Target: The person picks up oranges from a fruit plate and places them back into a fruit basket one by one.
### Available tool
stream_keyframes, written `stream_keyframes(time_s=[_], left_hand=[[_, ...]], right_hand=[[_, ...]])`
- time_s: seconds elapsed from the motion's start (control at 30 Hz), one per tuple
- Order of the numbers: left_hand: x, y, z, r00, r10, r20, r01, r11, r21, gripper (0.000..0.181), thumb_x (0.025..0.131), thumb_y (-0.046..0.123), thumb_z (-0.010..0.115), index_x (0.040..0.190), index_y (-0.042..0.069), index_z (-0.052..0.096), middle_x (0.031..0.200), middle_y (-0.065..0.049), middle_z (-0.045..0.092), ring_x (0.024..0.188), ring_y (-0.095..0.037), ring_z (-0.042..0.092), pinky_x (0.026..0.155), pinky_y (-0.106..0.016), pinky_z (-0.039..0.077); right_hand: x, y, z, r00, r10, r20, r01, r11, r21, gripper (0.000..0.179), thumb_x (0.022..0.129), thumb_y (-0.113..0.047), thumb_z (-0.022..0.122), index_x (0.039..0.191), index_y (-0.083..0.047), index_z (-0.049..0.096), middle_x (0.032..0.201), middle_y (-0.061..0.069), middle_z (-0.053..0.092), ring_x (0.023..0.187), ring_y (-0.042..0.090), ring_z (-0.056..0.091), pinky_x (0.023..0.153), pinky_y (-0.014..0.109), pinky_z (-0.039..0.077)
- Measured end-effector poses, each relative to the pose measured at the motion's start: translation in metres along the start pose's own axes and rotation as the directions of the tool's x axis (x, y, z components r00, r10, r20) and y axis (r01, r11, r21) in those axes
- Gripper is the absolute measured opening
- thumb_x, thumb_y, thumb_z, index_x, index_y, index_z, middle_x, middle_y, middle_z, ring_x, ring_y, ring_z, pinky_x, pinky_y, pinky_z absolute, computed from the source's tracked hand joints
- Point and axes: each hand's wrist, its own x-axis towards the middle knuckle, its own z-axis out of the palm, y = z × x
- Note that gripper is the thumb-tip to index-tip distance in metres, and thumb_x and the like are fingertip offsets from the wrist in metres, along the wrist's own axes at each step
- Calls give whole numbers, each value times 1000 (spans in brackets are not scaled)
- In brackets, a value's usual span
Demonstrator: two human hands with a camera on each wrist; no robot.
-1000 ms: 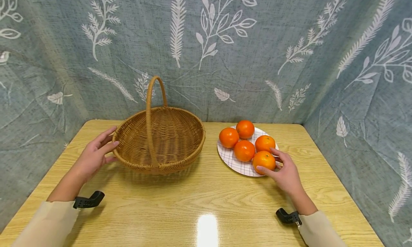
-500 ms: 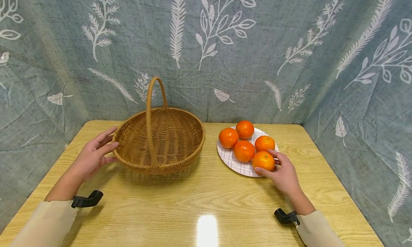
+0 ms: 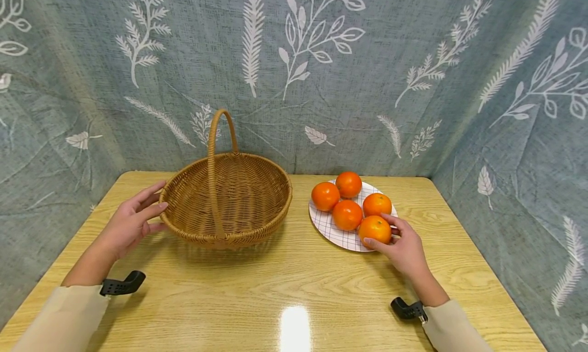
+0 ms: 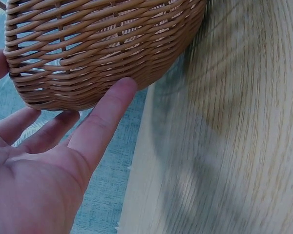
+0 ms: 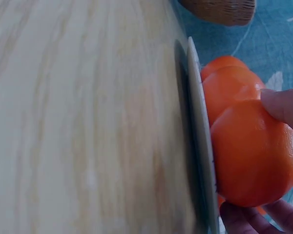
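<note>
A brown wicker basket (image 3: 257, 189) with a tall arched handle (image 3: 213, 173) stands on the left of the table. My left hand (image 3: 128, 224) touches its left side, thumb near the rim. In the left wrist view, its extended fingers (image 4: 95, 129) rest against the woven wall. To the right, a white checked plate (image 3: 328, 229) bears several orange fruits, which look like oranges or tangerines. My right hand (image 3: 406, 250) holds the nearest orange (image 3: 374, 230), thumb on the near side, fingers on the far right. That orange (image 5: 254, 156) appears level with the plate's surface; any lift cannot be made out.
Other oranges lie close by on the plate: one behind (image 3: 377, 204), one to the left (image 3: 347, 215), and two farther back. Bare wooden table (image 3: 220, 301) lies in front of basket and plate. A grey-green leaf-patterned curtain (image 3: 285, 122) encloses the back and sides.
My right hand's fingers have drawn slightly closer around the nearest orange. The left hand, basket and plate look still, apart from a small shift of the whole view.
</note>
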Motion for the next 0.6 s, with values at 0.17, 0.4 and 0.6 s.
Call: stream_keyframes(time_s=[0.17,0.4,0.6], left_hand=[[0,1,0,1000,-2,-6,2,1000,3,70,108,6,49,166,10,11,134,13,51,111,-1,67,80,-27,63],[1,1,-1,1000,-2,-10,2,1000,17,70,108,7,50,166,9,11,134,13,52,110,-1,67,79,-27,63],[0,0,-1,1000,-5,-11,5,1000,29,69,108,8,50,166,9,11,133,13,52,111,1,66,79,-26,63]], right_hand=[[0,-4,-1,1000,-10,-4,10,1000,14,79,79,-33,91,145,-9,56,141,14,57,116,32,63,94,34,57],[3,-10,-4,999,-35,-7,35,999,28,76,79,-28,91,144,-8,57,137,17,59,111,34,65,88,22,56],[5,-21,-8,997,-80,-18,81,994,67,75,80,-27,90,144,-7,57,139,17,59,113,35,65,83,10,51]])
